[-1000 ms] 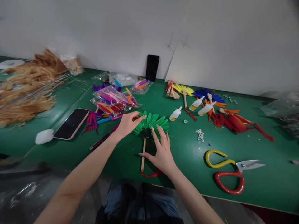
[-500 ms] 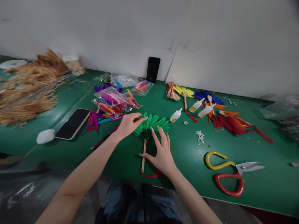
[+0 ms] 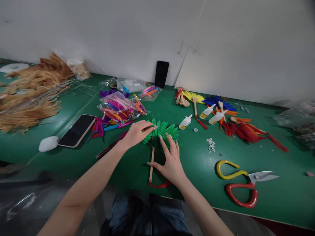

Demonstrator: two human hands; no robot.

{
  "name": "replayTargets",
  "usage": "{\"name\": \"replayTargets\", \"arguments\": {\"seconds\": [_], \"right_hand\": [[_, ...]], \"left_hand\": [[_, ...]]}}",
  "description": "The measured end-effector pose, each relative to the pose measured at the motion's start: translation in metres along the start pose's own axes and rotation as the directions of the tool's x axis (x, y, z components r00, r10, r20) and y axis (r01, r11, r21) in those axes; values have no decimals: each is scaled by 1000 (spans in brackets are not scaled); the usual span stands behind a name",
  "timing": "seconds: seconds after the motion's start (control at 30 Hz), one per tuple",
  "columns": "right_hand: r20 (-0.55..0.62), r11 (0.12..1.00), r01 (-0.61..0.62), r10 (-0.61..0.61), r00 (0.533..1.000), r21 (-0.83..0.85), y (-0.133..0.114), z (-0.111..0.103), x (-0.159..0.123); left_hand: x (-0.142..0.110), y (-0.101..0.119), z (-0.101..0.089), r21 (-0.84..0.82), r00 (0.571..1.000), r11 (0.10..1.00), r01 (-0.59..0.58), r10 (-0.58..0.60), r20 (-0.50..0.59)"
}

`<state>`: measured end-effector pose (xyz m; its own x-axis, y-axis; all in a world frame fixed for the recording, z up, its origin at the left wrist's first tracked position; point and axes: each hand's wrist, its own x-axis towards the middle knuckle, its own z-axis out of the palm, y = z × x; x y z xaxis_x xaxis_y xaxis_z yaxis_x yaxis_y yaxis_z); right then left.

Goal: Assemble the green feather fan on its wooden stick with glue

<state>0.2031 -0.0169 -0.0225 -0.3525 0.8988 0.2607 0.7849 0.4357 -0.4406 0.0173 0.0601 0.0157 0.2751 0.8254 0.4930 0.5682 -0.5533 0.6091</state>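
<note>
A green feather fan lies in front of me, its feathers spread away from me and its wooden handle pointing my way. A red ribbon or tassel trails from the handle's end, partly under my right wrist. Thumb and fingers of my left hand pinch at a feather on the fan's upper left. My right hand is spread over the fan's right side, fingertips resting on the feathers and thumb at the handle. Whatever lies beneath the right palm is hidden.
Scissors lie at right, near small white beads. Beyond stand small glue bottles, a yellow feather fan and red feathers. Bagged feathers and a phone are at left; another phone leans on the wall.
My left fingertips have shifted slightly right and down along the fan's feathers. My right hand and the fan stay almost where they were.
</note>
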Motion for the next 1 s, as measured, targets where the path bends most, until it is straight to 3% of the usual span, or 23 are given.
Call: {"name": "replayTargets", "arguments": {"seconds": [0.33,0.57,0.7,0.8,1.0], "right_hand": [[7,1000,3,-3,1000,3,1,-1,0],[14,1000,0,0,1000,-1,0,-1,0],[6,1000,2,-2,1000,-5,0,-1,0],[1,1000,2,-2,1000,-4,0,-1,0],[-11,1000,13,-13,1000,-2,2,1,0]], "left_hand": [[1,1,-7,16,996,1000,-7,5,88],[2,-1,-13,55,995,999,3,-9,98],[4,0,-19,50,996,996,70,-72,60],[4,2,-15,13,995,995,100,-101,4],[-2,6,1,-57,999,998,-4,6,33]]}}
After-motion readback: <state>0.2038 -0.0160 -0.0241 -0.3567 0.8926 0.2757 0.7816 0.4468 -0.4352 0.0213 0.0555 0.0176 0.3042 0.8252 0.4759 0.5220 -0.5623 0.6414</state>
